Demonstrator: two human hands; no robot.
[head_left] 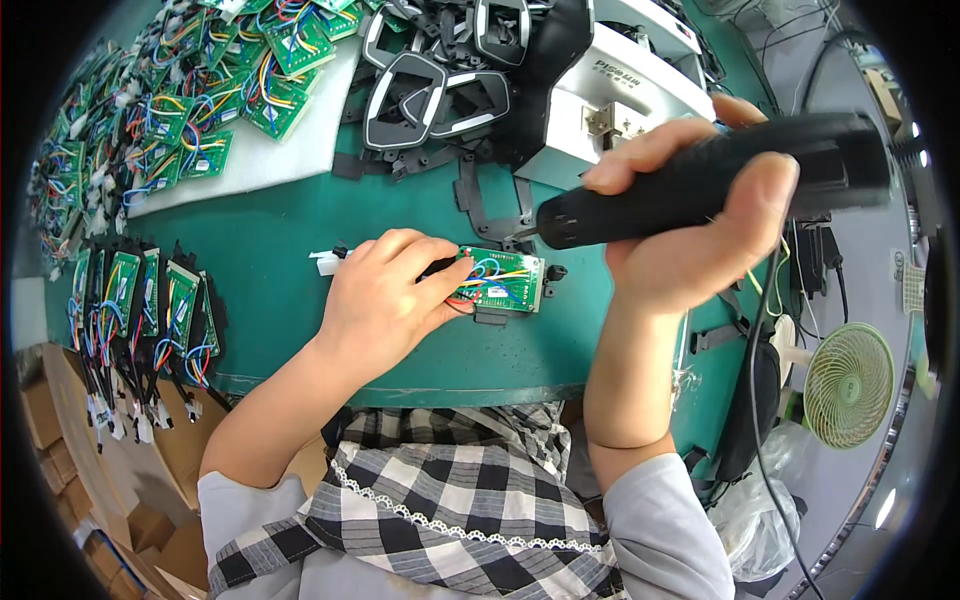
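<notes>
My right hand [700, 210] is wrapped round a black electric screwdriver [650, 195], held above the table and tilted so its bit points left. The bit's tip is near the upper right corner of a green circuit board [510, 282]; whether they touch I cannot tell. Blue, yellow and red wires run across that board, which sits on a black plastic part. My left hand [395, 285] grips the board's left end, fingers bent over the edge and wires. A white connector [327, 262] sticks out to the left of this hand.
Many wired circuit boards [290, 45] lie heaped on white foam [300, 150] at the far left. Several more boards [125, 290] stand in a row at the left edge. Black frames [405, 100] are piled beyond my hands, beside a white machine [640, 85]. A green fan [850, 385] stands right.
</notes>
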